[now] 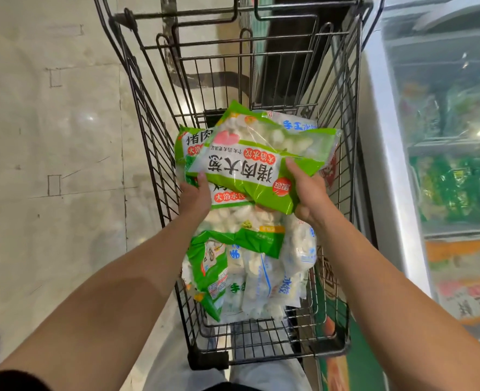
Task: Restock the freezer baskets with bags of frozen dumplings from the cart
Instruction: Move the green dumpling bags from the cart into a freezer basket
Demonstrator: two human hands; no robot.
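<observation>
A green and clear bag of frozen dumplings [261, 159] is held tilted above the wire cart [154, 142]. My left hand [195, 197] grips its near left edge and my right hand [307, 193] grips its near right corner. Under it, several more dumpling bags [247, 263], green ones and white-and-blue ones, are piled in the cart's basket. Another green bag [189, 142] pokes out behind the held one at the left.
A chest freezer [385, 153] with a glass lid stands along the right of the cart; green and orange packs [455, 187] show through the glass. Pale tiled floor [49, 136] spreads to the left. My legs are below the cart's near end.
</observation>
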